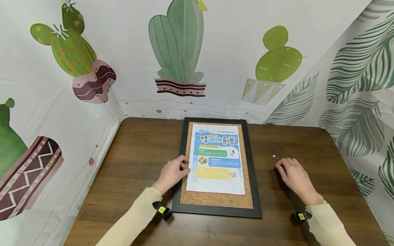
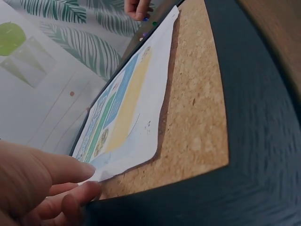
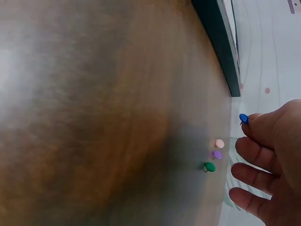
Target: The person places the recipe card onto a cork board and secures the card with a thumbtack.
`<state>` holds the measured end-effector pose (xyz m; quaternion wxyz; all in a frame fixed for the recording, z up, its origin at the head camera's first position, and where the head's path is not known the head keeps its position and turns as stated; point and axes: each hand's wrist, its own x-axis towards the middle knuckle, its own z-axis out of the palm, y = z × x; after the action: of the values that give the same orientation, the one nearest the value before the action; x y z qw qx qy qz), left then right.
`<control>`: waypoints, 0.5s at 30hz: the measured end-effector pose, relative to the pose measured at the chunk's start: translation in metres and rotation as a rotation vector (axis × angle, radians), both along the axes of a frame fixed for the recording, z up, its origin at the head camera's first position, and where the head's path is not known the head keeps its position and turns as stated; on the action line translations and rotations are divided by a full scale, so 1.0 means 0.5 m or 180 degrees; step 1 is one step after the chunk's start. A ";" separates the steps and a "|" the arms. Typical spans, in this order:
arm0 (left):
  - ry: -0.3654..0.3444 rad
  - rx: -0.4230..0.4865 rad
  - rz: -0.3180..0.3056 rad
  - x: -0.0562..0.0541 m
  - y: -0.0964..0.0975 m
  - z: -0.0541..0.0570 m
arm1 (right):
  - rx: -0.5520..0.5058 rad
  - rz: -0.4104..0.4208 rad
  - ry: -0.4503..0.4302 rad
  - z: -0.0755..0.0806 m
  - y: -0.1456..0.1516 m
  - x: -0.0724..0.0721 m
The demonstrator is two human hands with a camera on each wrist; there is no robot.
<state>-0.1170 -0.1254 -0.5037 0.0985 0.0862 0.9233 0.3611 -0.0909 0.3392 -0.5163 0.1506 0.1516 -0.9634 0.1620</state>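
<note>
A printed paper sheet [image 1: 217,186] lies over a black-framed cork board [image 1: 215,200] on the table. At the sheet's left edge, my left hand [image 1: 173,172] pinches the paper between thumb and fingers, as the left wrist view shows. To the right of the board, my right hand [image 1: 295,176] is low over the table. Its fingertips hold a blue thumbtack [image 3: 243,118], seen in the right wrist view. Close by on the table are a pale pink thumbtack [image 3: 219,143], a purple thumbtack [image 3: 217,154] and a green thumbtack [image 3: 209,166].
The brown wooden table [image 1: 132,147] runs back to a wall cloth [image 1: 227,51] printed with cacti and leaves. More cloth borders the table on the left and right. Each wrist wears a small black camera, like the left one [image 1: 162,210].
</note>
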 end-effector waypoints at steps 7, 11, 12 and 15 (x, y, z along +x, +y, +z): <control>0.0161 -0.0110 -0.0117 -0.007 -0.007 0.001 | -0.0011 0.0019 -0.0096 0.025 -0.007 -0.021; 0.0319 -0.0209 -0.0371 -0.014 -0.009 0.002 | 0.0005 0.0033 -0.0207 0.035 -0.015 -0.034; 0.0364 -0.0250 -0.0443 -0.016 -0.009 0.002 | 0.0010 0.0042 -0.0231 0.037 -0.018 -0.038; 0.0481 -0.0347 -0.0681 -0.022 -0.011 0.001 | 0.0027 0.0079 -0.0268 0.043 -0.027 -0.049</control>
<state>-0.1279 -0.1311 -0.5031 0.0711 0.2056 0.9319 0.2904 -0.1154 0.3258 -0.4949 0.1072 0.1572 -0.9676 0.1660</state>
